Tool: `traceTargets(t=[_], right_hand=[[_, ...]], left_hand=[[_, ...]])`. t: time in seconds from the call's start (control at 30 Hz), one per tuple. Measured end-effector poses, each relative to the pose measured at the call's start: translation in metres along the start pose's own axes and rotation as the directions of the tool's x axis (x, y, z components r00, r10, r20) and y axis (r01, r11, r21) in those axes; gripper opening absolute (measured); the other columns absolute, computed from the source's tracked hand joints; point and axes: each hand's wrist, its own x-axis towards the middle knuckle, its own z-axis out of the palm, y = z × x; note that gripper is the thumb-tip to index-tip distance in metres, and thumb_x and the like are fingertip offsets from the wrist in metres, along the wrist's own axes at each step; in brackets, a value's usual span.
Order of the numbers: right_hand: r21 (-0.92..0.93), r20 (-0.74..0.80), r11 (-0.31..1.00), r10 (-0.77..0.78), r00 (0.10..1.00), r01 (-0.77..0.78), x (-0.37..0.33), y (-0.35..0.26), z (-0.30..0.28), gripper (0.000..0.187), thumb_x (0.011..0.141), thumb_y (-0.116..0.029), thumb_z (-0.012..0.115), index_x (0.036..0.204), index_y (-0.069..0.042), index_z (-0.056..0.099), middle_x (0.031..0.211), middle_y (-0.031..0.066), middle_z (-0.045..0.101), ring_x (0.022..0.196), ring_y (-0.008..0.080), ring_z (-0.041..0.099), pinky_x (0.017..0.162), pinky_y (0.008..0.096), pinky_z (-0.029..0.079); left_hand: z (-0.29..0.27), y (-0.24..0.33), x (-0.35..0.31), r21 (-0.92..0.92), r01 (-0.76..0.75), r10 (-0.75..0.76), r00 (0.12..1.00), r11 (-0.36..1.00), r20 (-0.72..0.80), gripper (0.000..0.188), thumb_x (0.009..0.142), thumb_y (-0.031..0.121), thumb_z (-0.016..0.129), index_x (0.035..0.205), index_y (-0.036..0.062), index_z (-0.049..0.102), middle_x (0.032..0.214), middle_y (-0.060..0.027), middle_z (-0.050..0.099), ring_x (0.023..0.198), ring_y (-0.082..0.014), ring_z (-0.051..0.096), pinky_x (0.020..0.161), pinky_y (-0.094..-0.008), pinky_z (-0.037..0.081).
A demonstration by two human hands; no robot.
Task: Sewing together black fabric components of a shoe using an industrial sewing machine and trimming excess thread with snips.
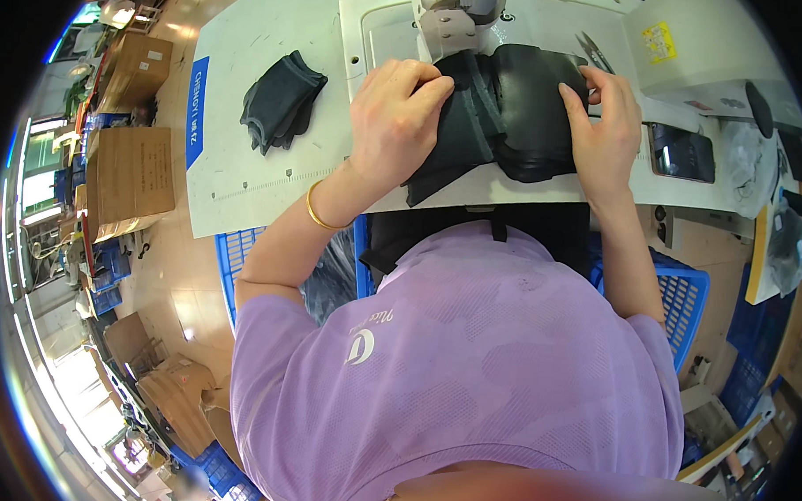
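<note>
My left hand (400, 118) is closed, its curled fingers pinching the left edge of a dark fabric piece (462, 133) under the sewing machine head (457, 23). This piece slants toward the table's near edge and has a raised seam along its right side. It overlaps a stack of smooth black pieces (536, 114). My right hand (607, 121) is at the stack's right edge, thumb touching the top and fingers bent but apart from the thumb. Farther left lies a small pile of dark fabric pieces (284, 102).
Metal tweezers (592, 52) lie behind my right hand. A black phone (683, 153) rests to the right, beside a clear plastic bag (745, 165). Blue baskets (679, 304) stand below the white table (226, 77). Cardboard boxes (134, 178) sit on the left.
</note>
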Motion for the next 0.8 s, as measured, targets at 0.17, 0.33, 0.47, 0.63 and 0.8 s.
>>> traceTargets(t=[0.17,0.33,0.47,0.63,0.8], right_hand=[[-0.010,-0.073,0.999,-0.046,0.996,0.046,-0.001,0.002,0.005,0.040,0.078,-0.010,0.077,0.114,-0.005,0.062,0.091,0.0054,0.060,0.080,0.0205,0.058,0.077,0.0352,0.045],[0.175,-0.092,0.983,0.069,0.993,-0.052,-0.002,-0.003,0.006,0.034,0.080,-0.007,0.076,0.112,-0.002,0.063,0.088,0.0070,0.061,0.077,0.0198,0.058,0.074,0.0332,0.048],[0.263,-0.148,0.962,0.118,0.982,-0.076,0.014,-0.009,-0.010,0.018,0.086,-0.007,0.073,0.101,0.001,0.067,0.085,0.0087,0.067,0.071,0.0161,0.062,0.068,0.0281,0.050],[0.331,-0.413,0.931,0.000,0.911,0.151,0.026,-0.041,-0.036,0.014,0.090,-0.008,0.072,0.100,0.001,0.068,0.088,0.0096,0.071,0.071,0.0116,0.065,0.068,0.0233,0.052],[0.684,0.038,0.728,0.020,0.999,-0.041,0.032,-0.084,-0.037,0.012,0.092,-0.005,0.067,0.103,0.000,0.067,0.087,0.0062,0.071,0.077,0.0089,0.065,0.071,0.0217,0.051]], left_hand=[[-0.004,0.011,0.001,0.160,-0.094,0.096,0.995,0.983,-0.009,0.015,0.072,-0.004,0.074,0.085,0.0026,0.070,0.086,-0.0055,0.068,0.073,-0.0236,0.063,0.062,-0.0318,0.050],[-0.007,0.010,0.006,0.086,-0.043,0.045,0.999,0.995,-0.021,0.017,0.073,-0.006,0.073,0.087,0.0017,0.068,0.089,-0.0072,0.068,0.077,-0.0217,0.065,0.068,-0.0300,0.052],[-0.023,0.002,0.017,-0.336,0.152,-0.170,0.985,0.929,-0.024,0.015,0.079,-0.005,0.071,0.090,0.0018,0.065,0.089,-0.0088,0.067,0.079,-0.0184,0.065,0.069,-0.0268,0.052],[-0.075,0.005,0.048,-0.733,0.402,-0.409,0.894,0.548,0.185,0.010,0.087,-0.008,0.068,0.096,-0.0033,0.066,0.088,-0.0042,0.067,0.082,-0.0109,0.063,0.076,-0.0234,0.052],[-0.085,0.036,0.070,-0.769,0.416,-0.198,0.909,0.485,0.367,0.015,0.083,-0.012,0.068,0.094,-0.0024,0.065,0.095,-0.0060,0.062,0.087,-0.0123,0.056,0.079,-0.0230,0.044]])
